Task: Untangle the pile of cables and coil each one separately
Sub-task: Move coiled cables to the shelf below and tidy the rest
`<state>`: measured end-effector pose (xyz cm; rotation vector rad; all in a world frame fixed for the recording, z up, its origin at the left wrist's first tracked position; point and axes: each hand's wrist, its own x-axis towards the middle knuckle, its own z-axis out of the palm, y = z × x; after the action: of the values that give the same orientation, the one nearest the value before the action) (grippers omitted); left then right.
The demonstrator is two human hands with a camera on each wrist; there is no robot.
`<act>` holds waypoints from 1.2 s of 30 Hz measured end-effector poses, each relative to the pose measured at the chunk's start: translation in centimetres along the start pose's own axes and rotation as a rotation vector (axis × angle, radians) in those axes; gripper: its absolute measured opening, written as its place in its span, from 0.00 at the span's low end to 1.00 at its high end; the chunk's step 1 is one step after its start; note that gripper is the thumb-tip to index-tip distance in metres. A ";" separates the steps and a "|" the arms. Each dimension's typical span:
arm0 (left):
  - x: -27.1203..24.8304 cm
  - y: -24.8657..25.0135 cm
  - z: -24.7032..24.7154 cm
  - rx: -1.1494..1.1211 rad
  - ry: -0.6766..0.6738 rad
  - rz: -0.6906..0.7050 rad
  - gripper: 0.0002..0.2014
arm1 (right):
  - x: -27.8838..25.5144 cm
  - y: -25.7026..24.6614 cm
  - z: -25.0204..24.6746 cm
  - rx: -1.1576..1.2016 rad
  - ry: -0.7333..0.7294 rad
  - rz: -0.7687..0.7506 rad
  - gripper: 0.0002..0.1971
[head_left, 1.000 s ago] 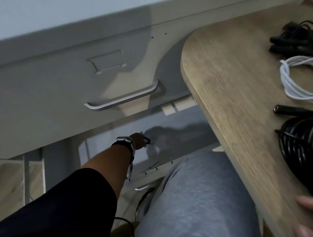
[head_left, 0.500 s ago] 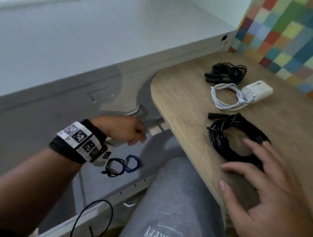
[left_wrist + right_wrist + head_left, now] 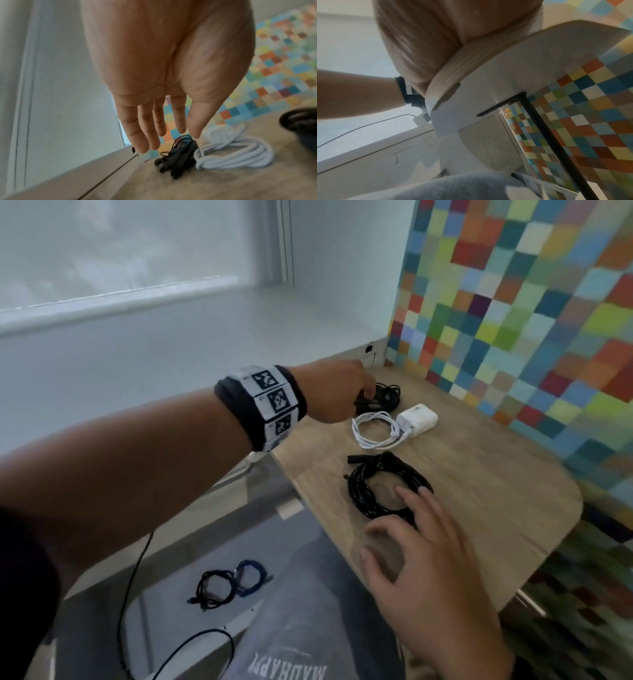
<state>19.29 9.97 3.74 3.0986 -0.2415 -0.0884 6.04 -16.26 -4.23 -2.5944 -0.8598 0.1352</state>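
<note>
Three cable bundles lie on the wooden table (image 3: 479,508). A small black bundle (image 3: 385,398) lies at the far end, a white cable (image 3: 371,429) plugged into a white charger (image 3: 419,419) sits in the middle, and a large black coil (image 3: 370,484) lies nearest. My left hand (image 3: 352,392) hovers over the small black bundle (image 3: 176,158) with fingers straight, holding nothing; the white cable (image 3: 236,152) lies beside it. My right hand (image 3: 404,518) lies flat with fingers spread, fingertips on the large coil. In the right wrist view its fingers are hidden by the table's edge (image 3: 447,75).
Below the table, on a grey surface, lie a small black coil (image 3: 214,589) and a blue coil (image 3: 251,573) side by side. A loose thin black cable (image 3: 137,594) hangs down at the left. A colourful chequered wall (image 3: 531,320) borders the table; my grey-clad knee (image 3: 308,628) is under it.
My left hand has risen from the low surface under the table, leaving the black and blue coils there, and reached to the far black bundle. The right hand slid slightly onto the large coil.
</note>
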 end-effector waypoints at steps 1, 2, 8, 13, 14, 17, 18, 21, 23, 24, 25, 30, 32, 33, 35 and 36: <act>1.0 0.2 0.1 0.040 -0.038 0.010 0.21 | 0.0 -0.1 -0.3 -0.003 -0.012 0.007 0.12; 1.9 0.5 0.1 0.072 -0.072 0.020 0.22 | 0.0 -0.3 -0.5 -0.004 -0.021 0.015 0.12; 4.6 1.7 0.0 0.077 -0.220 -0.075 0.22 | -0.2 -0.6 -1.2 0.000 -0.041 0.010 0.13; 4.4 0.8 0.1 0.001 -0.188 -0.151 0.20 | -0.3 -0.4 -1.4 -0.002 -0.042 0.002 0.14; 4.2 0.5 0.2 -0.023 -0.177 -0.152 0.20 | -0.3 -0.4 -1.4 -0.004 -0.043 0.001 0.14; 3.4 -0.3 0.9 -0.070 -0.150 -0.124 0.21 | -0.2 -0.4 -1.4 -0.006 -0.043 0.002 0.14; 3.1 -0.5 1.2 -0.072 -0.139 -0.122 0.21 | -0.3 -0.4 -1.3 -0.006 -0.042 0.002 0.14; 1.8 -1.4 1.8 -0.002 -0.070 -0.160 0.16 | -0.3 -0.3 -1.1 -0.005 -0.029 -0.004 0.13; 0.4 -2.2 2.2 0.032 -0.026 -0.188 0.15 | -0.2 -0.2 -0.9 -0.009 -0.021 -0.005 0.13; -0.4 -2.6 2.4 0.029 -0.011 -0.204 0.14 | -0.2 -0.1 -0.8 -0.010 -0.012 -0.007 0.13; -1.4 -3.0 2.7 0.022 0.004 -0.223 0.14 | -0.2 0.0 -0.7 -0.009 0.000 -0.009 0.13; -7.4 -4.2 4.3 -0.084 0.171 -0.298 0.12 | -0.2 0.3 -0.1 -0.003 0.062 -0.028 0.14; -10.5 -4.5 5.0 -0.129 0.261 -0.312 0.11 | -0.1 0.5 0.1 0.001 0.092 -0.045 0.13; -12.2 -4.6 5.4 -0.151 0.303 -0.312 0.11 | -0.2 0.6 0.2 0.011 0.113 -0.055 0.12; -15.8 -4.4 6.2 -0.190 0.366 -0.307 0.12 | -0.2 0.7 0.4 0.027 0.156 -0.082 0.11; -17.6 -4.5 6.8 -0.204 0.374 -0.307 0.12 | -0.3 0.6 0.4 0.027 0.182 -0.095 0.11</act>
<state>2.23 16.94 -2.26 2.8473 0.2396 0.4266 6.03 -16.74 -4.88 -2.4892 -0.9059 -0.1140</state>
